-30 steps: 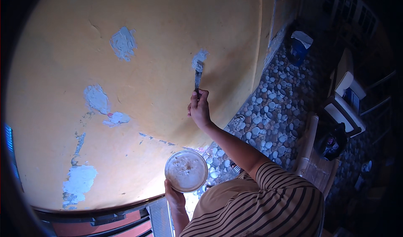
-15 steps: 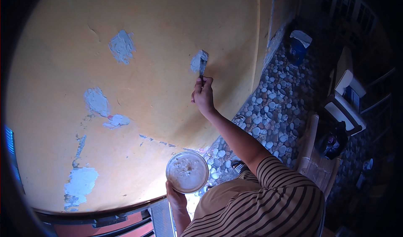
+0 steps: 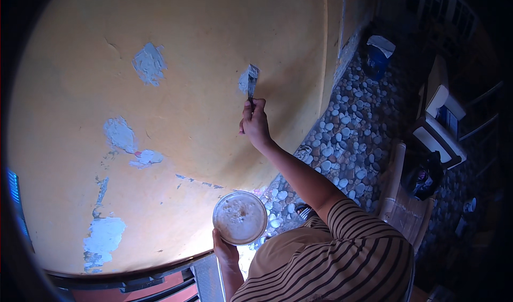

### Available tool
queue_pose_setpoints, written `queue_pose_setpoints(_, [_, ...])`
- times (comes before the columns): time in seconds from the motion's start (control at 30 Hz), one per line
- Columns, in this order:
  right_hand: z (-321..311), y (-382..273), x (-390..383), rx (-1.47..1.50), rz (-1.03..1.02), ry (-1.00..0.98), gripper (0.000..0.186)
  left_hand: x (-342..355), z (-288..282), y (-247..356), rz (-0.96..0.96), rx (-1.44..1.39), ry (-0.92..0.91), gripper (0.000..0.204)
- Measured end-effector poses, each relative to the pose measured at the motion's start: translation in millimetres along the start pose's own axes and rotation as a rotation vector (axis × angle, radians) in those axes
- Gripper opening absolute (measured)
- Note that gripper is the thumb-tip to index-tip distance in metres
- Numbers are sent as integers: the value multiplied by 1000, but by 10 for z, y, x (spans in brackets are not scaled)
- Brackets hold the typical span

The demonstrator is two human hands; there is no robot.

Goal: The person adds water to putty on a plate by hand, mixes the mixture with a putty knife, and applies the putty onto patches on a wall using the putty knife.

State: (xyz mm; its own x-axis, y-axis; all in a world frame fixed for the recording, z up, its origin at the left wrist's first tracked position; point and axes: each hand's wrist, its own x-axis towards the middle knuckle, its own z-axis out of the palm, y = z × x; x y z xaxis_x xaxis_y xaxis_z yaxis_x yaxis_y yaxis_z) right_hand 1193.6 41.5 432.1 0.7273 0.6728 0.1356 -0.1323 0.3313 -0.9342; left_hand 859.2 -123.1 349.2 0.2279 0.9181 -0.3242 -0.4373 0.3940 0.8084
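Note:
My right hand (image 3: 255,121) is stretched up toward the yellow wall (image 3: 203,51) and closed round the handle of a putty knife (image 3: 253,80). The knife's flat blade, smeared with pale filler, lies at a small filler patch (image 3: 243,82); whether it presses on the wall I cannot tell. Low in front of me, my left hand (image 3: 226,248) grips the rim of a round, shallow container (image 3: 240,218). Whitish paste coats its inside, with a few brownish lumps near the middle.
Other rough filler patches mark the wall: one higher up (image 3: 149,64), one at mid-left (image 3: 120,134), one low (image 3: 105,238). Pebble-patterned flooring (image 3: 342,136) runs along the right. A blue bucket (image 3: 378,61), a wooden bench (image 3: 403,211) and a black bag (image 3: 422,176) stand there.
The putty knife and my right hand have shifted slightly left along the small patch, the blade now standing more edge-on. My left hand and the container have barely moved.

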Motion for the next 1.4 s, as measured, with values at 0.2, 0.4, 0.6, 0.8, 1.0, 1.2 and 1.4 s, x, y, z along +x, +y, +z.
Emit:
queue_pose_setpoints(0.2, [91,390,-479,-119,62,-167,25,8,12,-3,-8,-16,-16,48])
queue_pose_setpoints(0.4, [-125,375,-541,-108,9,-112,26,-9,-2,29,14,-33,-18,48])
queue_pose_setpoints(0.6, [-110,450,-110,-240,-158,-82,25,-28,-41,37,-1,-5,4,46])
queue_pose_setpoints(0.8, [-417,746,-649,-430,-240,-144,31,-3,92,98,7,-44,52,42])
queue_pose_setpoints(1.0, [-1172,-68,-788,-267,71,-630,32,98,163,195,40,-41,74,36])
queue_pose_setpoints(1.2, [-1330,-1034,-797,-621,45,-892,25,247,368,194,73,15,103,33])
queue_pose_setpoints(1.4, [-1312,-1182,-684,-884,190,-1048,24,340,588,134,64,-9,67,33])
